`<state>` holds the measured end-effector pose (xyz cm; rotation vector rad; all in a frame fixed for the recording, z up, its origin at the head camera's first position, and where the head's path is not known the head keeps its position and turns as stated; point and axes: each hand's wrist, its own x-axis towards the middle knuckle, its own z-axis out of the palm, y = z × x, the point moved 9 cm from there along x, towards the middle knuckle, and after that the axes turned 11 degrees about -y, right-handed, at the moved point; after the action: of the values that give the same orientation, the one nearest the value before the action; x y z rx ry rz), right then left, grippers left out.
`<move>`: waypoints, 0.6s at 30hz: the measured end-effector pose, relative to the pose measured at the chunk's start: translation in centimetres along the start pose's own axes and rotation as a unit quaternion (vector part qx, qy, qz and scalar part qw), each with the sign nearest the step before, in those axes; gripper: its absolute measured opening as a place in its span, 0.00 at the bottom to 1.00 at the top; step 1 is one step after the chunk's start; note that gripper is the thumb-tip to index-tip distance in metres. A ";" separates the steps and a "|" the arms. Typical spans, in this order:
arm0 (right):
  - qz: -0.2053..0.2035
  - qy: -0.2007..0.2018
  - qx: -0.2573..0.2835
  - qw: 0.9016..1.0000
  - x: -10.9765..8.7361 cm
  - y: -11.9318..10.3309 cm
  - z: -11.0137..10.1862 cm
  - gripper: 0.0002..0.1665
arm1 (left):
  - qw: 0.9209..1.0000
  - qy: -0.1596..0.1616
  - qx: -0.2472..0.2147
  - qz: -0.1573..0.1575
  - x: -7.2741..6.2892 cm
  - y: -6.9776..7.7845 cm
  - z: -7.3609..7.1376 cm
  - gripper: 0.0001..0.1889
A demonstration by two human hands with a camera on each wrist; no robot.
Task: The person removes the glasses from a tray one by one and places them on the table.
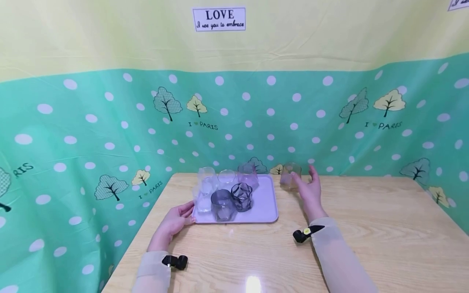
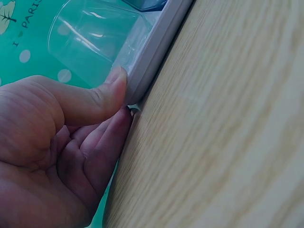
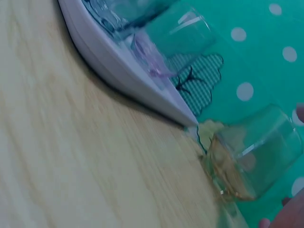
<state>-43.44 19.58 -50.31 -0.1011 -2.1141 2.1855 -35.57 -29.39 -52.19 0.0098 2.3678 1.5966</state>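
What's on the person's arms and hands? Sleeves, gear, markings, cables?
Pale off-white sleeves on both arms: left sleeve, right sleeve. Left hand and right hand are ungloved. Each wrist wears a black device: left wrist device, right wrist device, the right with a yellow marking. No cables visible.

Glasses [image 1: 222, 208] on tray [image 1: 264, 204], another glass [image 1: 287, 177] right

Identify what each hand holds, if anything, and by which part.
The left hand pinches the lilac tray by its near left corner. The right hand is at the amber drinking glass; whether it grips it cannot be told.
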 end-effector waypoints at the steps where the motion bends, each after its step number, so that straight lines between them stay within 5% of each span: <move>1: -0.001 0.011 0.008 1.000 -0.2 -0.1 0.0 0.60 | 1.000 -0.001 -0.002 0.001 0.0 0.0 0.0 0.39; 11: -0.001 0.109 0.025 0.994 -2.2 -1.2 0.8 0.50 | 1.000 0.001 -0.007 0.001 0.1 0.1 -0.3 0.39; 18: -0.049 0.150 0.039 0.987 -3.3 -1.8 1.5 0.44 | 1.000 -0.004 -0.005 0.006 0.1 0.0 -0.1 0.39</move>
<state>-40.32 17.75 -48.50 -0.2925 -1.8312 2.0448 -35.66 -29.52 -52.20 0.0290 2.3576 1.6117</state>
